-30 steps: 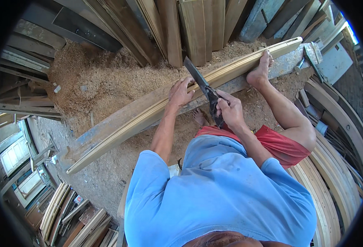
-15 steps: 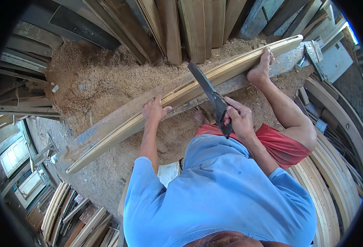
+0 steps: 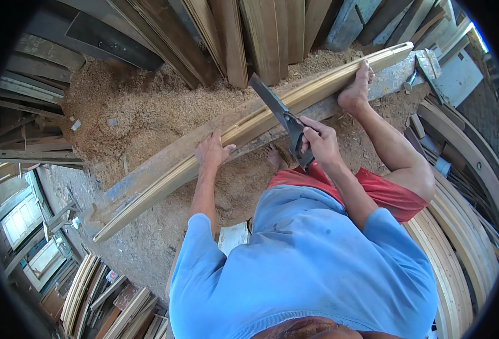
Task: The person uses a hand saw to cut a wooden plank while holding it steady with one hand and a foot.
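A long pale wooden plank (image 3: pixel 173 183) with a grooved upper edge lies slantwise on a worn bench board (image 3: pixel 119 189). Over its middle, my left hand (image 3: pixel 211 151) grips the plank, thumb on the near side and fingers toward the far side. My right hand (image 3: pixel 320 140) is closed round the dark handle of a handsaw (image 3: pixel 269 97). The saw's blade points away and to the left, crossing over the plank; whether its teeth touch the wood I cannot tell. Toward the right end, my bare foot (image 3: pixel 355 90) presses against the plank.
Sawdust and shavings (image 3: pixel 105 116) are heaped beyond the bench board. Several upright boards (image 3: pixel 260 39) lean at the back. Curved stacked timber (image 3: pixel 458 214) fills the right side, and more offcuts (image 3: pixel 128 316) lie at lower left. A small clamp-like metal piece (image 3: pixel 410 82) sits near the bench's right end.
My right hand and the saw have shifted slightly left and away from me along the plank. The left hand and my foot stay in place on the plank.
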{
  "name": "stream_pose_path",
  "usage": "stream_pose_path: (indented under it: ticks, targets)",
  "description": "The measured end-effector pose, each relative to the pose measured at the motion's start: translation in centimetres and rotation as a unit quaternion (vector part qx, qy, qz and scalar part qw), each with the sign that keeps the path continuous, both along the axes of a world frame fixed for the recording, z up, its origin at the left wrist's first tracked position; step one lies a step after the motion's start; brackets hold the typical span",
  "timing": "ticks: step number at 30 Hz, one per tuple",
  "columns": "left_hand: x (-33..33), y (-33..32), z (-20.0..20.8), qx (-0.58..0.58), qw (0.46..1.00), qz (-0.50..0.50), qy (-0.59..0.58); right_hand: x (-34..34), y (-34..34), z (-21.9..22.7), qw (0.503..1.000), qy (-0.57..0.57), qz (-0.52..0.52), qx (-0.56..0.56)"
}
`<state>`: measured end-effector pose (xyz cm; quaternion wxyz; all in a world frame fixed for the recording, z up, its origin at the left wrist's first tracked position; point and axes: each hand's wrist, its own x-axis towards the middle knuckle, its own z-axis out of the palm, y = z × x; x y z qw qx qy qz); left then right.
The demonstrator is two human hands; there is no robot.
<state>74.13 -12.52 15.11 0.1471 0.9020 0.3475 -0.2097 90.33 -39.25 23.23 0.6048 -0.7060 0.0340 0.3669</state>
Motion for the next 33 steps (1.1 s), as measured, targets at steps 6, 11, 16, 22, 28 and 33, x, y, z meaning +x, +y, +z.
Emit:
stream_pose_path:
  ticks: [6, 11, 16, 22, 28, 33]
  targets:
    - [-0.5, 0.4, -0.2, -0.030, 0.999, -0.007, 0.031, -0.4, -1.8, 1.9, 1.000, 0.007, 0.024, 0.010]
    - [-0.4, 0.1, -0.6, -0.010, 1.000, 0.003, 0.013, -0.9, -2.5, 1.3, 0.999, 0.037, -0.002, 0.021]
    - [-0.2, 0.3, -0.2, -0.005, 1.000, -0.010, 0.008, 2.2, 0.8, -2.3, 0.987, 0.141, -0.048, 0.059]
    - [0.1, 0.6, -0.2, -0.010, 0.999, -0.009, 0.042, 0.5, 1.6, -0.8, 0.962, 0.134, -0.144, 0.190]
    - [-0.5, 0.4, -0.8, 0.000, 0.999, -0.029, 0.026, 0.0, 0.4, -1.8, 0.983, 0.080, -0.110, 0.122]
    - [-1.0, 0.5, -1.2, 0.007, 1.000, -0.029, 0.008, -2.3, -4.6, 2.8, 0.986, 0.072, -0.103, 0.114]
